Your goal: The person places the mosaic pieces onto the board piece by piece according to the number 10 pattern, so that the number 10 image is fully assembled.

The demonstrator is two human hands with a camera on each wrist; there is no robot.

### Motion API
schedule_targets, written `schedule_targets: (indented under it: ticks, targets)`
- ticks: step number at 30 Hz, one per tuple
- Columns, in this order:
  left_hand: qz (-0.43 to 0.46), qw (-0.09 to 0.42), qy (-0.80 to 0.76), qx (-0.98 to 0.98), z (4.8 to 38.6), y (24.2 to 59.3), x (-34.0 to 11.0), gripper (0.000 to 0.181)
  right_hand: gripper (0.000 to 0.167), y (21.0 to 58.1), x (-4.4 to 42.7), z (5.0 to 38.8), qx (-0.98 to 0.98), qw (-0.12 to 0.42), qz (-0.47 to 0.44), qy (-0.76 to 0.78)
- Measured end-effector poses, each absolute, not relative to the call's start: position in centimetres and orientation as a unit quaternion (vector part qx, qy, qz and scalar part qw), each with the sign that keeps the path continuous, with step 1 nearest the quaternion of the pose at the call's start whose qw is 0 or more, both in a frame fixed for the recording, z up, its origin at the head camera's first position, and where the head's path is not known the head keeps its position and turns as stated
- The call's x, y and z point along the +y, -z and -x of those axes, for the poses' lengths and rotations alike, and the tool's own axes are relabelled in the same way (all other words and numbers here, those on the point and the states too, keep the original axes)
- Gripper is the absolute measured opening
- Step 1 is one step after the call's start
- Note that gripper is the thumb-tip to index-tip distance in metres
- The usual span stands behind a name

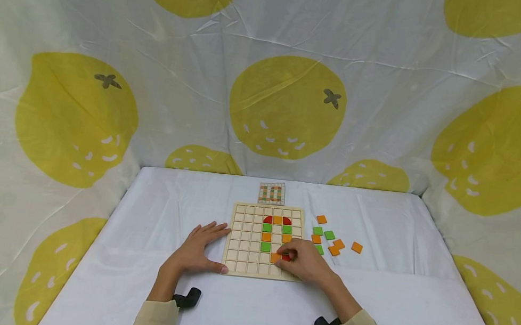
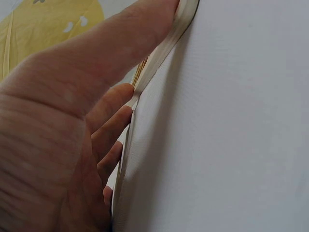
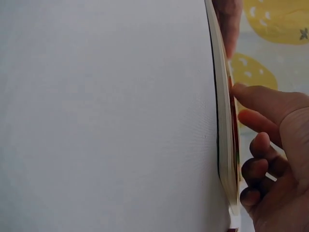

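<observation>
On board (image 1: pixel 244 254): right hand (image 1: pixel 305 260) pinching orange tile (image 1: pixel 273 258); left hand (image 1: pixel 196 249), fingers spread, touching edge.

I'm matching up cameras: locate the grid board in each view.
Head: grid board, below centre, seen from above.
Left wrist: grid board edge-on, slanting from top centre down leftward.
Right wrist: grid board edge-on, right of centre.
Shared landmark: yellow-patterned backdrop.

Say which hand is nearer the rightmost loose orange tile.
Right: the right hand is over the board, left of the tile; the left hand is farther left, at the board's left edge.
</observation>
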State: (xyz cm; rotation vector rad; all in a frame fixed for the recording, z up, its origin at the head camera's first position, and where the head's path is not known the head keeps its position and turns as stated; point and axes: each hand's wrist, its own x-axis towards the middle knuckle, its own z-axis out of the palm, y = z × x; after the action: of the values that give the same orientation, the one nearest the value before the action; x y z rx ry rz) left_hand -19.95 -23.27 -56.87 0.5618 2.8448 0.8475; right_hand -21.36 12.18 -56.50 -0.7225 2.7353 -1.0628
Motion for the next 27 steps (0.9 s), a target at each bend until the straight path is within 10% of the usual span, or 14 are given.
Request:
schedule_targets:
  ticks: [27]
  targets:
    - [-0.187,0.061,-0.279,0.94,19.9,56.8,-23.3,0.11,0.033,55.8,20.4,21.9,0.906,0.052,0.171,0.383]
